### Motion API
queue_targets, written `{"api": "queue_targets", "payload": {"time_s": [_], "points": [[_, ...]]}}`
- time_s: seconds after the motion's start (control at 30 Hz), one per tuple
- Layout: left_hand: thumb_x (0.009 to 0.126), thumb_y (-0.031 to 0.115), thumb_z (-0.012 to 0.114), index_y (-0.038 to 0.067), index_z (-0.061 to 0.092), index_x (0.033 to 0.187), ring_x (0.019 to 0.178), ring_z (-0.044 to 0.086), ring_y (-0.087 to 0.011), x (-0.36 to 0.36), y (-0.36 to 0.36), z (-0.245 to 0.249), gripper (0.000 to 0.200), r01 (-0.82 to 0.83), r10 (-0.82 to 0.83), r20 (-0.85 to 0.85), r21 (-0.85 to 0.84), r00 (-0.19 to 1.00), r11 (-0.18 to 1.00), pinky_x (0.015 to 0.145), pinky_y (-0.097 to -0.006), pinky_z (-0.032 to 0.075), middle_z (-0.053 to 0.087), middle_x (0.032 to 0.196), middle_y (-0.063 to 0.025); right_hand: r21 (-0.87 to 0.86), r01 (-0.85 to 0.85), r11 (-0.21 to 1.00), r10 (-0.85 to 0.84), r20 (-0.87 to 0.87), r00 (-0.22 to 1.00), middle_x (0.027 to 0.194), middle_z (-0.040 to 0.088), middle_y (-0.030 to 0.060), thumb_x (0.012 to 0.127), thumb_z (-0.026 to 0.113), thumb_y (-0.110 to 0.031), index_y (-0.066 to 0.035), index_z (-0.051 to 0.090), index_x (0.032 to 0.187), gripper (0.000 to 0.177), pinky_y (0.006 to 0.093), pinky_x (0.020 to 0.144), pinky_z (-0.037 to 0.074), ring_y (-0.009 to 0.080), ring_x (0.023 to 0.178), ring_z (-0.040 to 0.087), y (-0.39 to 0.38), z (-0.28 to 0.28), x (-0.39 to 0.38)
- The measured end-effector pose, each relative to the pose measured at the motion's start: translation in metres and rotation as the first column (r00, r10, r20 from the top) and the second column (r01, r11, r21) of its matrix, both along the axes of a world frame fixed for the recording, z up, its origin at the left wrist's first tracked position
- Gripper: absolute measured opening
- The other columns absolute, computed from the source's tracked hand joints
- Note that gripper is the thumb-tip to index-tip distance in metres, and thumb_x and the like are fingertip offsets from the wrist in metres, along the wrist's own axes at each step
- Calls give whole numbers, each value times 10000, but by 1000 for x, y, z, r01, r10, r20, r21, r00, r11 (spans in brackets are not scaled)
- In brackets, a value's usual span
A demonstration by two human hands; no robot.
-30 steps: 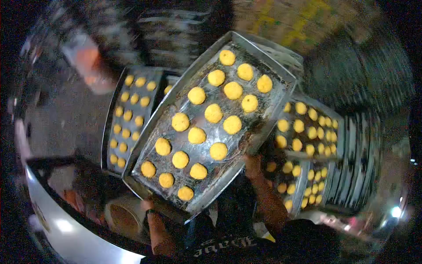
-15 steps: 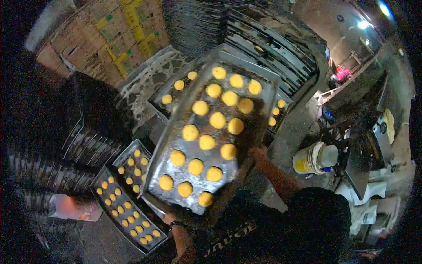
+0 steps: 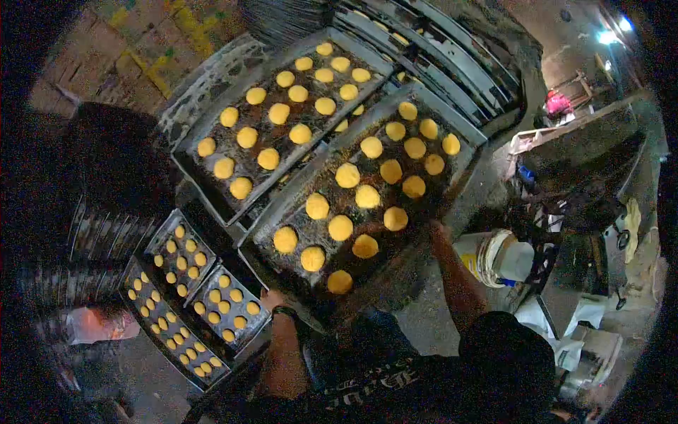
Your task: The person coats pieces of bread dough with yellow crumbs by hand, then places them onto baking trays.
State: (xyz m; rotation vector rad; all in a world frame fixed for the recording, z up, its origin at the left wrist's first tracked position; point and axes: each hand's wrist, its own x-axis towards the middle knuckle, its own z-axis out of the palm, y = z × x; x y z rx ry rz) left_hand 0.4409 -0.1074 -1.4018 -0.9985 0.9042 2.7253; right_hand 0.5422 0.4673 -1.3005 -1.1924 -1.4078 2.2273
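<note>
Well, at the lower left, three smaller-looking trays (image 3: 223, 369) of yellow dough balls sit side by side, a pinkish plastic bag (image 3: 102, 325) lying just left of them. The left hand (image 3: 272, 301), a dark band on its wrist, is clamped on the near left corner of the held baking tray (image 3: 459, 119), which is in front of the body, tilted across the view and carrying rows of round yellow dough balls (image 3: 367, 196). Just beyond its left side lies a second loaded tray (image 3: 212, 191). Behind rise stacked metal trays (image 3: 452, 56). The right hand (image 3: 439, 232) is at the held tray's right side, its fingers too shadowed to tell whether closed; right of it stands a whitish bucket (image 3: 480, 256)
</note>
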Motion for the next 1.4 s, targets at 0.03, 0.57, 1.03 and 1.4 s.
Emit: {"api": "queue_targets", "payload": {"time_s": [0.03,0.57,1.03,1.4], "points": [[876,362,389,38,566,1063,697,547,-254,-6,1,9,414,-12,12,8,63,1000,998,660,-410,452,601,895,-102,-19,0,1000,0,-4,1000,1204,477,118,842,608,-263,-43,511,1184,418,416,804,475,250,1023,527,-2,1,-4],[868,514,420,79,565,1068,763,566,-259,-72,-26,44,500,466,-481,36,-318,876,826,685,-445,448,588,1033,-121,39,-675,737,657,191,729,1131,552,149,862,590,-273,-10,517,1161,405,373,683,531,279,931,596,-20,4,-33],[876,488,421,92,539,1111,789,568,-251,8,-98,123,475,301,-210,225,-823,951,482,721,-443,447,585,1051,-112,877,-480,25,486,409,773,1269,440,203,758,694,-302,-25,372,1309,695,476,1002,334,373,1169,425,88,37,-142],[883,468,421,103,518,1145,810,569,-245,80,-131,199,460,350,-27,350,-922,936,165,749,-442,446,583,1066,-105,954,-279,-107,739,264,619,1247,449,174,604,816,-286,-27,408,1289,838,444,920,392,319,1108,460,152,26,-132]]}}
